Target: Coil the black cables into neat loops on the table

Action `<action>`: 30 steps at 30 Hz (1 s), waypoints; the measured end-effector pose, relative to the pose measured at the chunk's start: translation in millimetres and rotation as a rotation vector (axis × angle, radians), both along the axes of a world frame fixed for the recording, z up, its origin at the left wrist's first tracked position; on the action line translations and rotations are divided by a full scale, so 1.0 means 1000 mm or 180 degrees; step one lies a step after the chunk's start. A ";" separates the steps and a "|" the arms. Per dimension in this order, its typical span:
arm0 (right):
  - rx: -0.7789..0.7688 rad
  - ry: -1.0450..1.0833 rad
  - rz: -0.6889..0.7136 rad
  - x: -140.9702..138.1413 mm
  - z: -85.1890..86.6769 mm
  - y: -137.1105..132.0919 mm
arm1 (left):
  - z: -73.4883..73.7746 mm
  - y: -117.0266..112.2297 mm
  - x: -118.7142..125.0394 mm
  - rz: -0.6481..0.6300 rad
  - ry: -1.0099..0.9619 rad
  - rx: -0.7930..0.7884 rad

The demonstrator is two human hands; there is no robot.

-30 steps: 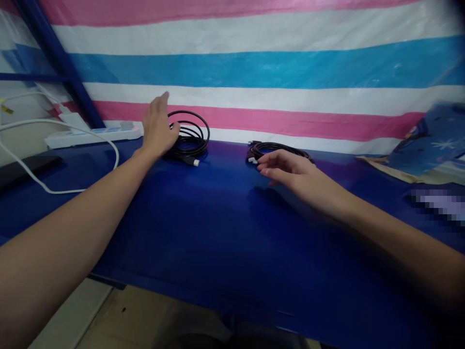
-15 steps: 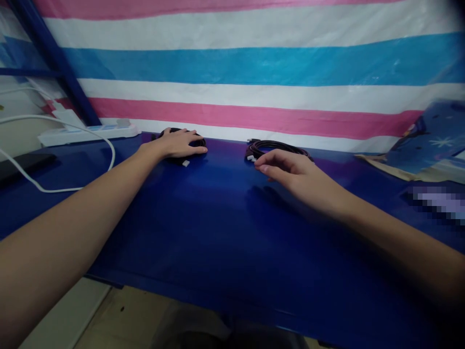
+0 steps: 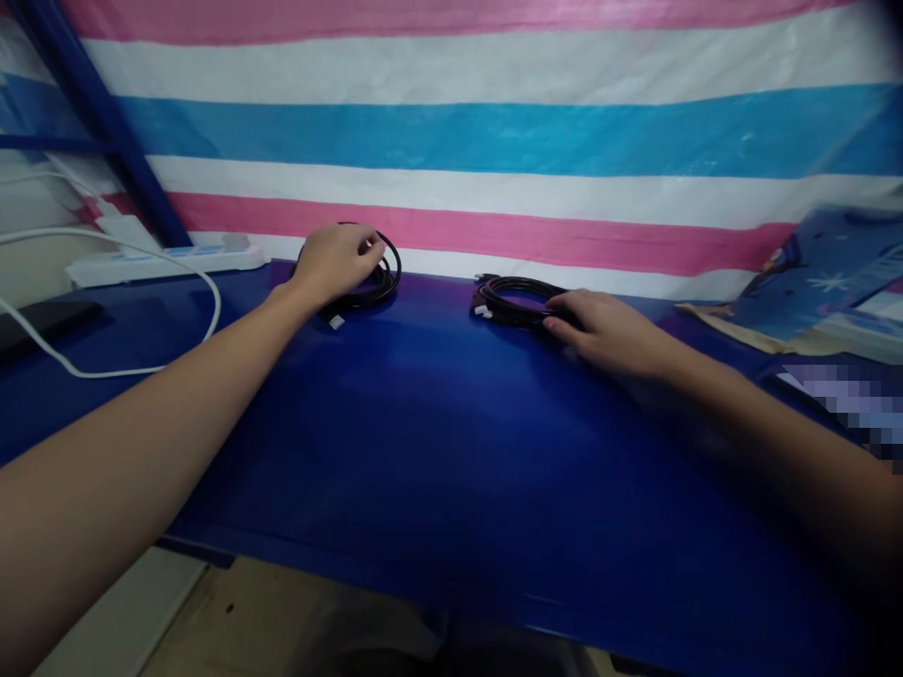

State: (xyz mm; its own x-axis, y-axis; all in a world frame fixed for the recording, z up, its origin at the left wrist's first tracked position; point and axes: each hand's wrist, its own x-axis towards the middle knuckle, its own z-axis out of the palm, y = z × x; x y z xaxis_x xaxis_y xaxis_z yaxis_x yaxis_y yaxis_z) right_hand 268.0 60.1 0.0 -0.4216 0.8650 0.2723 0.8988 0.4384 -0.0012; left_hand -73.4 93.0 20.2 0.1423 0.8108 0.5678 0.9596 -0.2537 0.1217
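At ten o'clock from the middle of the view, the left hand [image 3: 331,263] bends over the left black cable coil [image 3: 381,293], fingers curled and thumb near the fingertips; whether it grips any strands, I cannot tell. Out at three o'clock, the right hand [image 3: 610,329] is partly open, its thumb and fingers at the near right edge of the right black cable coil [image 3: 514,310]; how firmly they close on it is hidden.

Both coils lie toward the back of the blue table [image 3: 423,423], well apart, the left one at ten to eleven o'clock and the right one at two. A pale connector end [image 3: 336,322] pokes out below the left hand, at nine o'clock.

Farther out, between nine and ten o'clock, sits a white power strip [image 3: 166,263], with a white cable [image 3: 212,324] looping in front of it. A flat black object [image 3: 49,324] lies at nine. Toward three stands a blue printed item [image 3: 811,277]. Across twelve hangs a striped sheet [image 3: 451,136].
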 end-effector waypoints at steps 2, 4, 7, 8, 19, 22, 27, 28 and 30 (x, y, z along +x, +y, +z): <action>-0.0034 -0.0252 0.0040 0.004 -0.005 0.006 | 0.001 -0.002 0.003 0.0156 -0.0151 0.0247; 0.0020 -0.0337 0.0046 0.005 -0.008 0.008 | 0.002 -0.004 0.007 0.0147 -0.0197 0.0436; 0.0090 -0.0203 0.0177 0.005 -0.006 0.008 | 0.002 -0.008 0.012 -0.0023 -0.0163 0.0450; 0.0103 -0.0097 0.0217 0.005 -0.004 0.007 | 0.003 -0.010 0.014 -0.0066 -0.0129 0.0395; 0.0406 0.1949 -0.0428 -0.006 0.023 -0.010 | 0.005 -0.016 0.021 -0.0146 -0.0030 0.0079; 0.0529 0.2478 -0.0651 0.000 0.028 -0.008 | 0.005 -0.017 0.023 -0.0172 0.0038 0.0058; 0.0900 0.3734 -0.1050 0.019 0.035 0.005 | 0.003 -0.015 0.024 -0.0249 0.0243 0.0074; 0.0982 0.3940 -0.1070 0.023 0.036 0.008 | 0.003 -0.015 0.024 -0.0269 0.0266 0.0066; 0.1105 0.4253 -0.1031 0.029 0.040 0.011 | 0.002 -0.015 0.025 -0.0314 0.0280 0.0013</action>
State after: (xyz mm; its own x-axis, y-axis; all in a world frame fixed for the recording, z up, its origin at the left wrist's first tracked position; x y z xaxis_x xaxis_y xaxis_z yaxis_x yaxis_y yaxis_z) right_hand 297.2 71.4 40.4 0.5196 0.6799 0.5175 0.3661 0.3701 -0.8538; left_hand -48.5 77.7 22.1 0.2709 0.7881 0.5528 0.9368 -0.3478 0.0368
